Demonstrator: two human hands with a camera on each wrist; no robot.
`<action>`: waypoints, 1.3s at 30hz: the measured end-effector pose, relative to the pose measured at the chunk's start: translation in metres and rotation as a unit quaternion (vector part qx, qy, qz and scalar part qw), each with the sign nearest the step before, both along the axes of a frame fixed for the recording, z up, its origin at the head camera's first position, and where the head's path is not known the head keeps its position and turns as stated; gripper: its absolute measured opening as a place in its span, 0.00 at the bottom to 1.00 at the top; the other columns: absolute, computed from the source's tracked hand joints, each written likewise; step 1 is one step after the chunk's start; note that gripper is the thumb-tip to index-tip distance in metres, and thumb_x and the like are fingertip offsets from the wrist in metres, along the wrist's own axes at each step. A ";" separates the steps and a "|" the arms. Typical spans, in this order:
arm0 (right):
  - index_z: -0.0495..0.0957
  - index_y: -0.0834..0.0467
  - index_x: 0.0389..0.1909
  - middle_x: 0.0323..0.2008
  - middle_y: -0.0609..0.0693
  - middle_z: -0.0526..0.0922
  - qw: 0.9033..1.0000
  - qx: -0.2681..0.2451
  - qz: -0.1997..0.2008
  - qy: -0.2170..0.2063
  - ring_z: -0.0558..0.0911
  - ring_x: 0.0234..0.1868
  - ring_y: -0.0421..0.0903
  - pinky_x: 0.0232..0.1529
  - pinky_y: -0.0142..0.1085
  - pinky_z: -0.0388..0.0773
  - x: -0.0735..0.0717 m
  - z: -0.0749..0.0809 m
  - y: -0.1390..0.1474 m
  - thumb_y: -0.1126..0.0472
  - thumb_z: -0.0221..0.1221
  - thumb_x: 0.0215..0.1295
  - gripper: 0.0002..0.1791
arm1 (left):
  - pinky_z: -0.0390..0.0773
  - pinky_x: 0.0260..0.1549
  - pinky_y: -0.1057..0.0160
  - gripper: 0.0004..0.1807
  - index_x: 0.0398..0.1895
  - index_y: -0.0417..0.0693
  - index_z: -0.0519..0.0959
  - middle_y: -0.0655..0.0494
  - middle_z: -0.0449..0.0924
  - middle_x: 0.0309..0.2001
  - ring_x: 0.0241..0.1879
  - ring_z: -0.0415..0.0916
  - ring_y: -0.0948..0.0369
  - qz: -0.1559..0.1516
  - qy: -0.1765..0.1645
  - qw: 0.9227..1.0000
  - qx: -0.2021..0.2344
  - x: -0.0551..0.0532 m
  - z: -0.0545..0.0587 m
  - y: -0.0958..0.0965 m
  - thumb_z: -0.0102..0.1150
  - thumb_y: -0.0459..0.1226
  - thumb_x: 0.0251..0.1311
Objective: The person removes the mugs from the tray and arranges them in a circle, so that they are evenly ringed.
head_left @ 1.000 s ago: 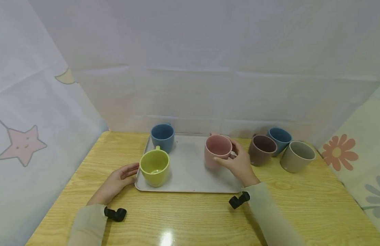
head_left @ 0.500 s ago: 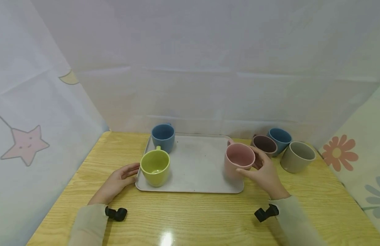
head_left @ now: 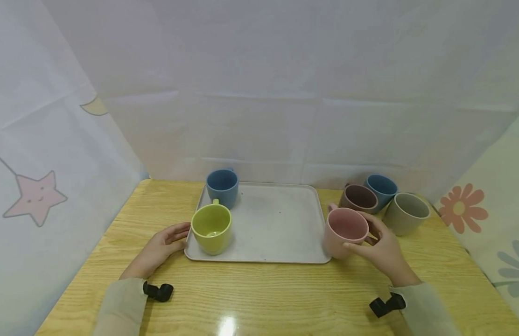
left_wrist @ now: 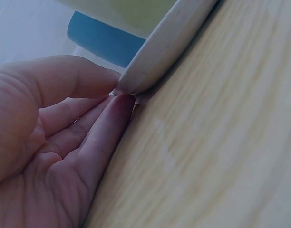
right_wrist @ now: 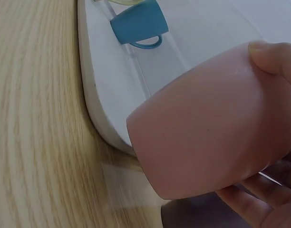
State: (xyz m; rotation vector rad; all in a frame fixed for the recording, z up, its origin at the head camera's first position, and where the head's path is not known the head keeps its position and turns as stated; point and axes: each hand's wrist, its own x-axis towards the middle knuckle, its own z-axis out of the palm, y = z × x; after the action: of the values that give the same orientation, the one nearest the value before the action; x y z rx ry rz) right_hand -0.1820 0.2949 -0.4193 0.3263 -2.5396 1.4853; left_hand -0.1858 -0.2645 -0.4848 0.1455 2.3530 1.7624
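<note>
My right hand (head_left: 383, 249) grips a pink mug (head_left: 345, 233) around its body, thumb on the near side and fingers on the far side. The mug's base hangs over the right edge of the white tray (head_left: 276, 233), apparently off the surface; in the right wrist view its pink side (right_wrist: 207, 128) fills the middle. At the tray's left edge, my left hand (head_left: 158, 247) pinches the rim (left_wrist: 145, 66) between thumb and fingertips. On the tray's left part stand a yellow-green mug (head_left: 211, 228) and, behind it, a blue mug (head_left: 223, 186).
Right of the tray stand a dark mauve mug (head_left: 358, 198), a second blue mug (head_left: 383, 189) and a grey mug (head_left: 406, 214), close together. The wooden table (head_left: 251, 298) meets a pale cloth backdrop (head_left: 259, 116) at the back.
My right hand has carried the pink mug rightward and nearer, from above the tray's right part to its right edge. The left hand stays put.
</note>
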 end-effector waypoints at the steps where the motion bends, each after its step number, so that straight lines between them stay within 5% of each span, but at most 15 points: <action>1: 0.68 0.58 0.71 0.62 0.56 0.75 1.000 0.001 -0.002 0.000 0.76 0.57 0.32 0.50 0.20 0.75 0.001 0.000 0.002 0.64 0.78 0.52 0.45 | 0.70 0.54 0.77 0.35 0.78 0.40 0.59 0.38 0.65 0.72 0.73 0.59 0.44 0.000 0.000 1.000 0.001 0.000 0.000 0.000 0.60 0.37 0.71; 22: 0.64 0.63 0.74 0.61 0.35 0.74 0.999 -0.019 0.049 0.009 0.74 0.59 0.26 0.52 0.22 0.76 -0.002 -0.019 0.046 0.73 0.74 0.53 0.47 | 0.70 0.54 0.77 0.35 0.78 0.42 0.60 0.40 0.66 0.72 0.73 0.60 0.45 0.000 0.001 1.000 -0.004 -0.001 -0.002 0.000 0.61 0.38 0.71; 39: 0.60 0.67 0.75 0.65 0.44 0.74 0.986 -0.083 0.147 -0.008 0.75 0.62 0.37 0.54 0.27 0.78 -0.020 -0.027 0.075 0.82 0.66 0.55 0.46 | 0.69 0.54 0.78 0.37 0.78 0.44 0.59 0.41 0.65 0.73 0.74 0.59 0.45 -0.002 -0.004 1.000 -0.008 -0.001 -0.002 -0.002 0.61 0.41 0.71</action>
State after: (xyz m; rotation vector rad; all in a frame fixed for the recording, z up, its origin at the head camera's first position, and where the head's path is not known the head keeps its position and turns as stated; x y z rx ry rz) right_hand -0.2023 0.3695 -0.4460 0.6895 -2.4388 1.7942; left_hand -0.1871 -0.2667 -0.4866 0.1418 2.3594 1.7380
